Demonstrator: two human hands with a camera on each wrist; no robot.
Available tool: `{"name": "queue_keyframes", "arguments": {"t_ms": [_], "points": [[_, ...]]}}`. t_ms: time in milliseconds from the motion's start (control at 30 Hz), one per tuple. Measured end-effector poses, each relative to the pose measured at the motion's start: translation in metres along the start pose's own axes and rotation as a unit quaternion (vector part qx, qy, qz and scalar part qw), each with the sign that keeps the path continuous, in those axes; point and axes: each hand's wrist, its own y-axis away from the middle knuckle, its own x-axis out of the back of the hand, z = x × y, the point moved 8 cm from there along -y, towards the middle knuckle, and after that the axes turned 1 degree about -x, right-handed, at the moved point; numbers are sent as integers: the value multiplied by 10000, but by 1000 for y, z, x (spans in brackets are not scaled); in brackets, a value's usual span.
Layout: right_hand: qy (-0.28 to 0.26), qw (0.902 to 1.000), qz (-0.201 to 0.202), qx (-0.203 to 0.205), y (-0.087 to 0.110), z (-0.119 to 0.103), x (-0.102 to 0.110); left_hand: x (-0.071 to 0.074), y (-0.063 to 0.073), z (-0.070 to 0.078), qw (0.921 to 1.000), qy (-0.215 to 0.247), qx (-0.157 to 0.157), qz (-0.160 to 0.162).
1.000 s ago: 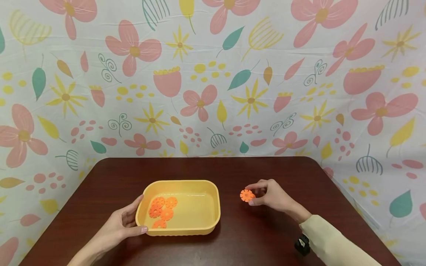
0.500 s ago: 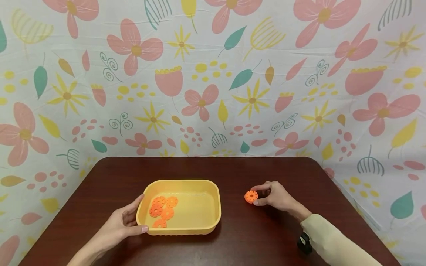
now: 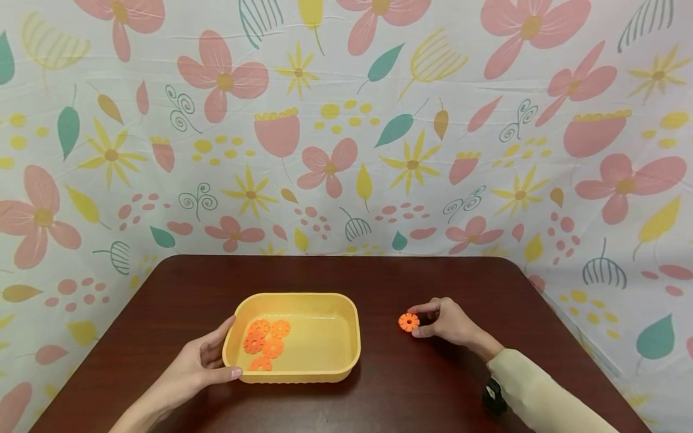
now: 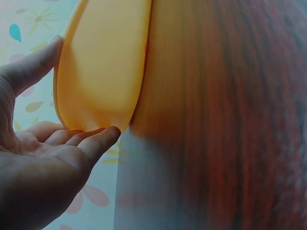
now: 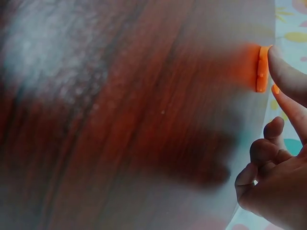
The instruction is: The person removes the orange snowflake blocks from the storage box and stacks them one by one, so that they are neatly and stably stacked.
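My left hand [image 3: 189, 367] grips the left end of a yellow plastic tray [image 3: 325, 376], thumb at the near corner and fingers along the side. In the left wrist view the tray [image 4: 103, 57] shows from its end, between thumb and fingers. Several orange notched, flower-shaped discs [image 3: 272, 347] lie in the tray's left half. To the right of the tray, my right hand [image 3: 452, 322] pinches another orange flower-shaped disc [image 3: 403, 323] between thumb and forefinger, close over the table. The right wrist view shows this orange piece [image 5: 262, 69] edge-on, the other fingers curled in.
The dark brown wooden table [image 3: 379, 403] has rounded far corners. A flower-printed cloth [image 3: 346, 120] hangs right behind its far edge. A black watch-like device [image 3: 494, 396] sits below the right sleeve [image 3: 541, 391].
The right hand has shifted slightly right and nearer with the orange disc. A second disc's outline peeked out behind it half a second ago; now one outline shows. The left hand keeps its grip.
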Motion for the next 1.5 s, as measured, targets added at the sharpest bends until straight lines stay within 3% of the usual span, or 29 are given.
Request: {"name": "queue_keyframes", "arguments": {"t_ms": [1500], "points": [[105, 9999, 4, -52, -1, 5, -3, 0, 2, -1, 9999, 27, -86, -47]]}}
